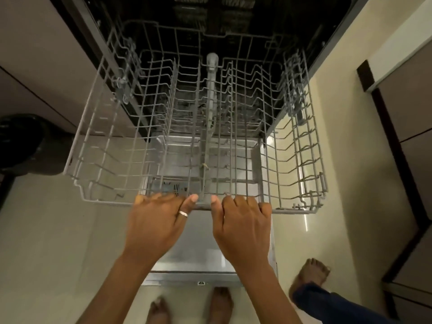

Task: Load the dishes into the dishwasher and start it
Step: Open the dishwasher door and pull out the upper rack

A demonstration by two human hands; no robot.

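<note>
Left hand (159, 220) and right hand (240, 220) grip the front rail of an empty rack (292, 210), centre frame.
At the bottom edge, bare feet (219, 302) face the lowered dishwasher door (198, 258). Above it both hands lie side by side, fingers hooked over the rail, likely to slide the rack on its runners. Its wire compartments hold nothing, and no dishes are in view. Beyond, at the top, lies the dark tub (233, 24).
</note>
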